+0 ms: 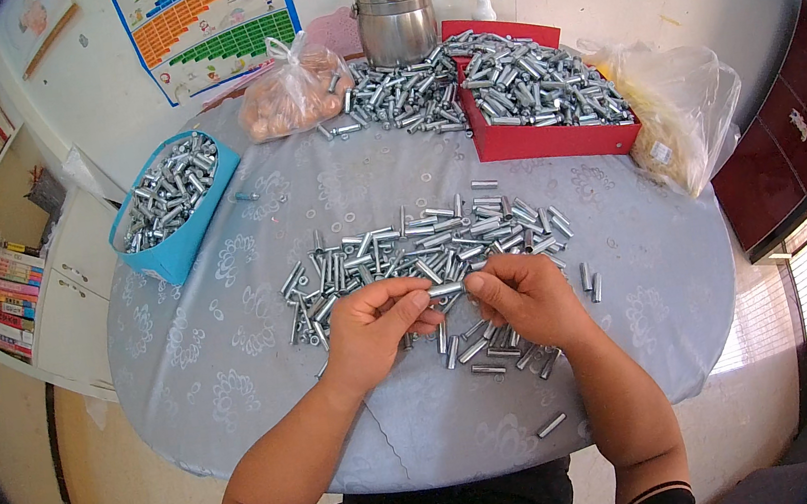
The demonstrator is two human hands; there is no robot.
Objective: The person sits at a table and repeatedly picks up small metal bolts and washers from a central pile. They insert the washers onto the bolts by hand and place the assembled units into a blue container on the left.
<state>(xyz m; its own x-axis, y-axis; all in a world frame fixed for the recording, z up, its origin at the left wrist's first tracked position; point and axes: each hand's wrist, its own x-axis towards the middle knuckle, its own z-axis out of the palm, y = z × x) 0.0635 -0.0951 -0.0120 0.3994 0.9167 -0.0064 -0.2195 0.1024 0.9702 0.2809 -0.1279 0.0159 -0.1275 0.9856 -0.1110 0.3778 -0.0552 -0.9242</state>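
Observation:
Between my two hands a short silvery metal sleeve (pixel 445 289) lies level, one end in each hand's fingertips. My left hand (pixel 373 328) is closed, thumb and forefinger pinching the sleeve's left end. The thumb and fingers of my right hand (pixel 532 299) close on its right end. Whether a smaller part sits inside the sleeve, I cannot make out. Just beyond and under my hands spreads a loose pile of similar metal sleeves (pixel 442 237) on the grey patterned tablecloth (pixel 271 399). A single sleeve (pixel 551 425) lies apart, near the table's front edge.
A blue bin (pixel 163 264) of metal parts stands at the left. Toward the back are a bag of copper-coloured parts (pixel 289 100), a heap of metal bolts (pixel 405 99), a steel pot (pixel 395 21), a red box (pixel 551 141) full of bolts and a clear plastic bag (pixel 678 107).

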